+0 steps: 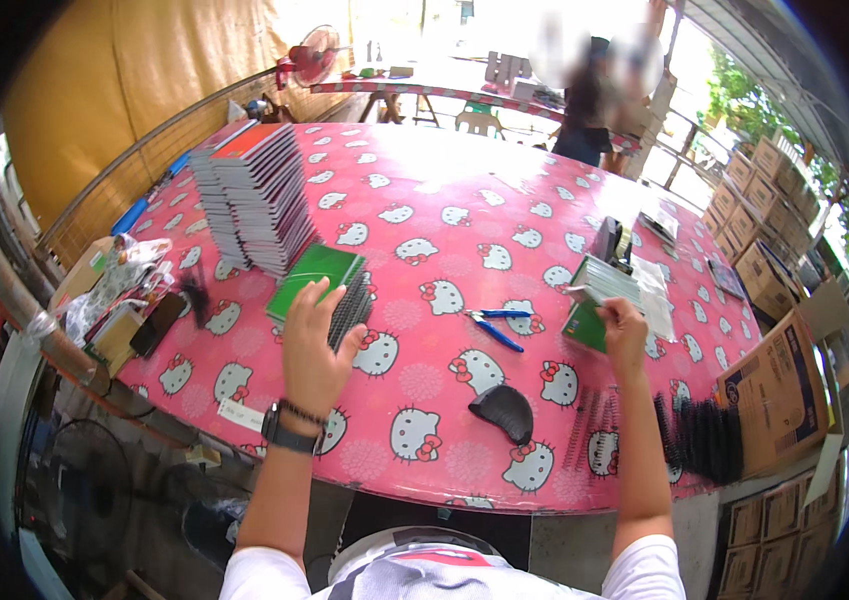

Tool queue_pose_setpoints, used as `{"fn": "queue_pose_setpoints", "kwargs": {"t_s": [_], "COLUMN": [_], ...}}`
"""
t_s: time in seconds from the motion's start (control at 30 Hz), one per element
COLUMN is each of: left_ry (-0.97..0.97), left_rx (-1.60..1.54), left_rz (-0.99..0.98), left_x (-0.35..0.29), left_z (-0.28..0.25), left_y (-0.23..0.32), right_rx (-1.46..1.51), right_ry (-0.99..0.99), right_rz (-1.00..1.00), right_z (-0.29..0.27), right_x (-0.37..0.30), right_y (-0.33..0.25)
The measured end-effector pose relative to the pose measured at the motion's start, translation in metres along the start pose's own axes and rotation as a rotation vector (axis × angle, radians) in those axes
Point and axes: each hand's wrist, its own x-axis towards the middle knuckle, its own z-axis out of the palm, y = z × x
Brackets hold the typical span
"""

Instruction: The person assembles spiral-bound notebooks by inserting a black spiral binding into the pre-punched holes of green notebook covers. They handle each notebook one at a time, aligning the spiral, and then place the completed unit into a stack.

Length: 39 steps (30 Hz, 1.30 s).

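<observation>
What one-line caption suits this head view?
Left hand on a green notebook, right hand holding another, over a pink table.

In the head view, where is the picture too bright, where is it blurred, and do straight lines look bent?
In the head view, glare washes out the far end of the pink table and the open background behind it; the left hand over the green notebook shows slight motion blur, the right hand less; the table's near edge bows and the cardboard boxes lean toward the dark round rim.
</observation>
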Motion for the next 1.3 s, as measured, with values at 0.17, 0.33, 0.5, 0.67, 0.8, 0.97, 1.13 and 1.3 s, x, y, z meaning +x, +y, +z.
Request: {"fn": "queue_pose_setpoints", "kwargs": {"t_s": [0.17, 0.33, 0.5, 0.67, 0.8, 0.97, 1.13, 1.3], "left_ry": [-0.173, -0.792, -0.698, -0.209, -0.435, -0.388, -0.372, -0.345], "left_rx": [-0.532, -0.948, -1.245, -0.34, -0.298, -0.432, -0.406, -0.411], "left_rz": [-0.038, -0.355, -0.637, -0.045, 0.243, 0.317, 0.302, 0.273], "left_x": [-0.043, -0.126, -0.136, -0.114, -0.118, -0.107, -0.104, -0.104], "left_z": [0.006, 0.053, 0.051, 0.044, 0.046, 0.048, 0.049, 0.051], "left_y": [0.068, 0.029, 0.025, 0.091, 0.092, 0.087, 0.082, 0.085], "right_rx": [0.212, 0.176, 0.314, 0.316, 0.596, -0.165, -0.357, -0.306], "right_ry": [-0.302, -0.576, -0.571, -0.466, -0.628, -0.255, -0.311, -0.388], "right_rz": [-0.354, -0.358, -0.217, -0.157, 0.056, 0.365, 0.396, 0.489], "right_z": [-0.013, 0.013, 0.001, 0.004, -0.013, -0.018, -0.005, -0.012], "right_x": [-0.081, -0.149, -0.162, -0.166, -0.144, -0.121, -0.131, -0.127], "right_y": [-0.164, -0.164, -0.14, -0.141, -0.116, -0.026, -0.016, -0.021]}}
